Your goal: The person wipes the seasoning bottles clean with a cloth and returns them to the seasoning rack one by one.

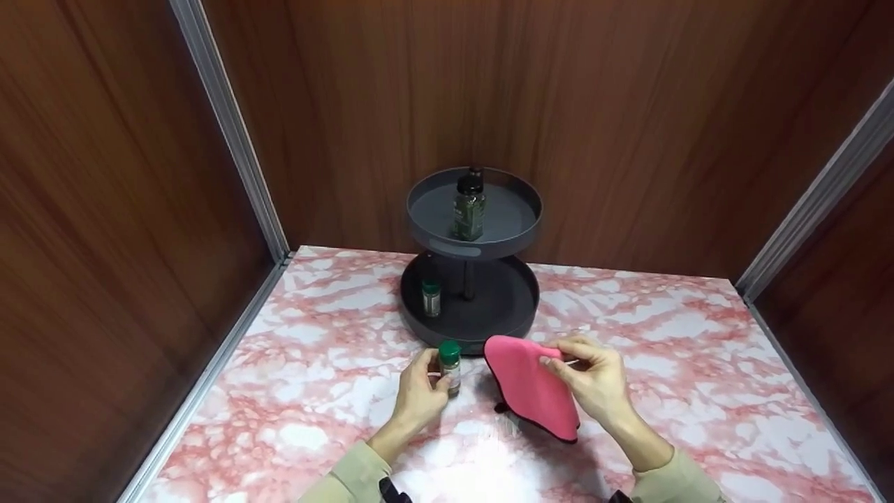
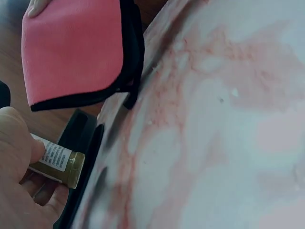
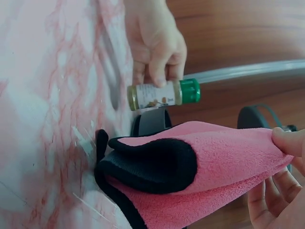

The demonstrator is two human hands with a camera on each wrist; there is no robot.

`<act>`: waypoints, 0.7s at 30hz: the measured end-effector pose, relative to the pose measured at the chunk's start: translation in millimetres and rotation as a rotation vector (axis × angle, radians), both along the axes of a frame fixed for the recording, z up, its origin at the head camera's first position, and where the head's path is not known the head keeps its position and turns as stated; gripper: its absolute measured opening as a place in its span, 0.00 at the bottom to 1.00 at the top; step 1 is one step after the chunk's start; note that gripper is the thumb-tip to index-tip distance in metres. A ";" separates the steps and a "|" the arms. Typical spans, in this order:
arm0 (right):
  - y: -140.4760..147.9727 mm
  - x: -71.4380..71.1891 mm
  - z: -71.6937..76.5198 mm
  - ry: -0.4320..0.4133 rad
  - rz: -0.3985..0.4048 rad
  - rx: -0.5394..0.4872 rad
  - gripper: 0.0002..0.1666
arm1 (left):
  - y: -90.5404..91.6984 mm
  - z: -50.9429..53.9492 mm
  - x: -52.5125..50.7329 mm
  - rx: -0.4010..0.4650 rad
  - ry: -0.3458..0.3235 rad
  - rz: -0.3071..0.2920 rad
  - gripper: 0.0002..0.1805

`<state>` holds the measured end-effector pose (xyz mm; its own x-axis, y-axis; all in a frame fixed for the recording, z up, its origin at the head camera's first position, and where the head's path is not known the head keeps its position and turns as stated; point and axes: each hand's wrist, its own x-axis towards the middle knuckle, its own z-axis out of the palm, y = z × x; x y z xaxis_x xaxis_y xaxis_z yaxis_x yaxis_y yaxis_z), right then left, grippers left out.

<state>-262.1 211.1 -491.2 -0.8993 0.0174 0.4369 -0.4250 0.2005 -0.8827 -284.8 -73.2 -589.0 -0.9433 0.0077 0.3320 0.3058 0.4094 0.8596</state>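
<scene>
My left hand (image 1: 420, 391) grips a small spice jar (image 1: 450, 369) with a green cap, held upright just in front of the two-tier stand. In the left wrist view the jar's (image 2: 58, 160) glass base and white label show beyond the thumb. My right hand (image 1: 592, 374) pinches a pink cloth (image 1: 531, 384) with black edging by its upper corner. The cloth hangs folded to the right of the jar, apart from it; the right wrist view shows the fold of the cloth (image 3: 224, 157) and the jar's green cap (image 3: 190, 90).
A dark round two-tier stand (image 1: 527, 241) stands at the back. Its upper tier bears a dark-capped jar (image 1: 469, 209) with another dark cap behind. On the lower tier sits a green-capped jar (image 1: 431, 300). Wood-look panels (image 1: 335, 126) enclose the pink-and-white marbled table (image 1: 314, 391).
</scene>
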 end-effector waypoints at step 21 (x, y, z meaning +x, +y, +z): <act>4.5 -0.1 -2.2 -0.025 0.009 -0.025 0.11 | -1.5 -8.3 6.6 -0.017 -0.080 0.149 0.26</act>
